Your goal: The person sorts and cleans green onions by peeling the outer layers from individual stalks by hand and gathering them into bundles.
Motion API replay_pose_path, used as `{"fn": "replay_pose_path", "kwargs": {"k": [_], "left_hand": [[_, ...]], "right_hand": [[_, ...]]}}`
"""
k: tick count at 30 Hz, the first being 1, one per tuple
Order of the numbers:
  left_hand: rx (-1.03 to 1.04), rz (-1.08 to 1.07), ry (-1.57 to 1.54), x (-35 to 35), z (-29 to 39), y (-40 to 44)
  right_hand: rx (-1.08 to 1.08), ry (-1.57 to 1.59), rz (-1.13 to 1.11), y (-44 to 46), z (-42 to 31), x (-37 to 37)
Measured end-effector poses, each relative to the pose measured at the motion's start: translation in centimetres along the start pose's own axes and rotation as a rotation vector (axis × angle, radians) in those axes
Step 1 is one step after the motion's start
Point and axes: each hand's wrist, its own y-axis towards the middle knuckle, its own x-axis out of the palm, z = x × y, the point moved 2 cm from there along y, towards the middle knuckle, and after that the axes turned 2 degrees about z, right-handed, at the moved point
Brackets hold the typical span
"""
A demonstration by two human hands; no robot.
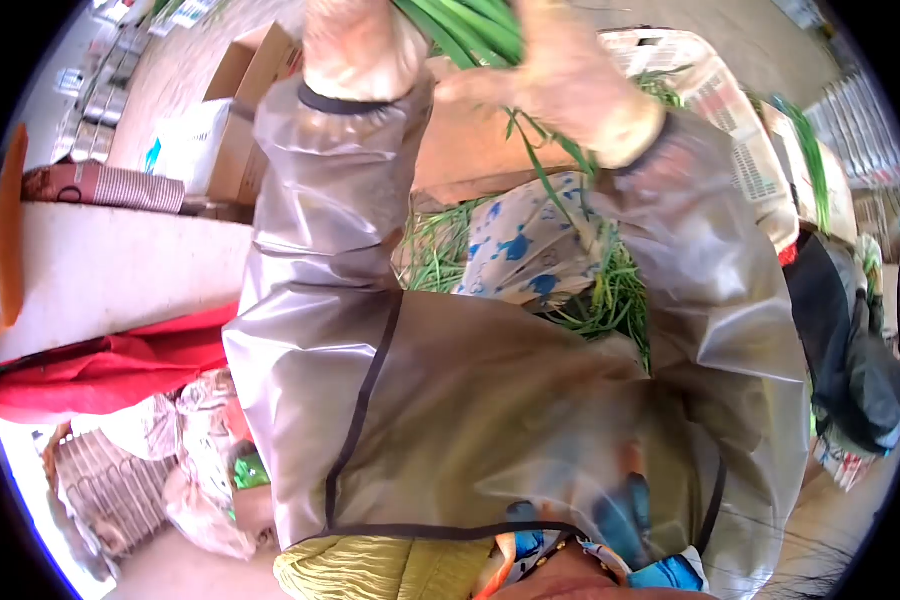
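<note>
My left hand (360, 48) reaches to the top edge, where its fingers are out of frame. My right hand (570, 85) is blurred by motion, with its thumb stretched to the left, apart from the other fingers. Between the two hands lies a bunch of long green leaves (470, 30); whether my left hand holds it is hidden. Several thin leaves hang down below my right hand. Under them are a brown board (470, 150), a cream cloth with blue prints (515, 245) and loose green leaves (620, 300).
A pale plastic basket (770, 190) stands at the upper right, with dark bags (855, 350) below it. On the left are an open cardboard box (235, 150), a white tabletop (120, 260), red cloth (120, 370) and a woven basket (105, 480).
</note>
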Motion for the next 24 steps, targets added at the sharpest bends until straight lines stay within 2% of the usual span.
{"fn": "replay_pose_path", "kwargs": {"k": [1,2,3,4,5,6,7,8,10,12,13,15,16,17,18,20,21,23,24], "left_hand": [[-0.068,0.087,-0.177,-0.6,0.5,-0.2],[-0.120,0.186,-0.368,-1.3,1.0,-0.4],[-0.154,0.295,-0.552,-1.9,1.4,-0.6],[-0.170,0.113,-0.138,-4.3,1.9,-1.2],[-0.257,0.151,0.001,-5.1,2.2,-2.0],[-0.347,0.191,0.138,-5.9,2.5,-3.0],[-0.429,0.075,0.404,-8.7,2.3,-4.3],[-0.492,0.258,0.441,-10.7,2.0,-6.9],[-0.695,0.416,0.751,-16.8,1.9,-12.9],[-0.869,0.608,0.842,-25.0,1.1,-21.5],[-0.845,0.557,0.885,-29.8,0.1,-27.2],[-1.003,0.813,0.881,-36.4,-2.3,-39.2],[-1.242,0.774,1.033,-34.4,-2.3,-39.7],[-1.263,0.756,0.974,-36.7,-4.0,-44.3],[-1.406,0.827,1.044,-34.6,-4.5,-43.8],[-1.489,0.725,1.214,-36.2,-7.0,-47.1],[-1.497,0.723,1.205,-36.1,-7.9,-46.9],[-1.201,0.504,1.710,-36.3,-9.3,-45.7],[-1.144,0.441,1.852,-36.5,-10.0,-45.4]], "right_hand": [[0.212,0.082,0.056,0.2,0.6,2.6],[0.204,0.177,0.141,0.6,1.8,4.6],[0.257,0.188,0.115,0.8,2.9,6.3],[0.308,0.199,0.090,0.8,3.9,7.9],[0.309,0.218,0.083,0.6,5.1,9.3],[0.457,0.513,0.072,0.0,6.5,10.9],[0.601,0.803,0.054,-0.8,8.0,12.6],[0.650,1.011,0.130,-2.0,9.6,13.9],[0.971,1.327,0.342,-5.3,12.0,15.7],[1.208,1.317,0.447,-9.5,15.1,17.4],[1.281,1.283,0.445,-11.4,15.9,18.0],[1.388,1.199,0.430,-14.1,16.0,18.7],[1.419,1.149,0.417,-15.0,15.9,19.0],[1.446,1.118,0.387,-15.8,16.2,19.5],[1.482,1.090,0.367,-16.1,16.0,19.7],[1.538,1.013,0.281,-16.2,16.0,20.1],[1.530,1.044,0.244,-15.3,15.4,19.8],[1.519,1.106,0.214,-15.3,15.8,20.4],[1.526,1.135,0.213,-15.2,15.8,20.5]]}}
